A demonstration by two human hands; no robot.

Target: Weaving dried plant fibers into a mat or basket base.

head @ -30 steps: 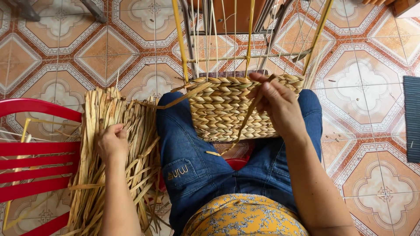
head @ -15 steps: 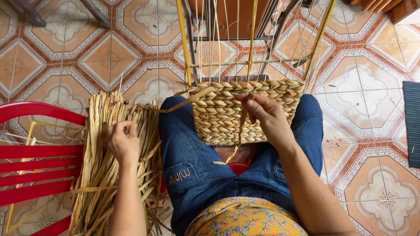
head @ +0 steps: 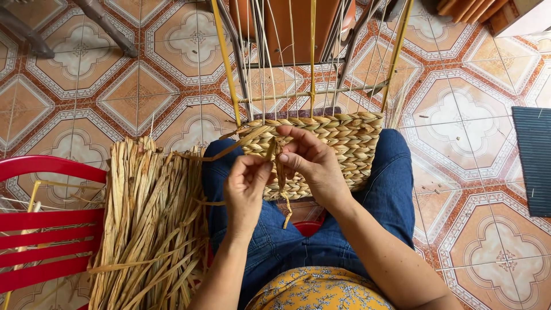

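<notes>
1. Here we see a half-woven basket [head: 336, 143] resting on the person's lap, against the blue jeans [head: 390, 195], with its thin upright ribs [head: 270, 63] rising away from the body over the tiled floor [head: 459, 143].
2. We find the left hand [head: 245, 189] just in front of the basket's woven wall, its fingers pinched on a flat straw strand [head: 280, 172] that hangs down before the weave.
3. We see the right hand [head: 313, 163] pressed against the same wall, slightly higher and to the right, its fingers closed on the upper part of that strand.
4. The two hands sit close together, nearly touching, with the strand running between them and its loose end dangling below toward the lap.
5. A second strand [head: 229, 148] leads from the basket's left edge out toward the bundle of dry straw [head: 149, 224].
6. We note that bundle lying to the left of the person's knee, apart from both hands, partly resting on a red chair [head: 40, 229].
7. A dark mat [head: 534, 161] lies on the floor at the far right.
</notes>
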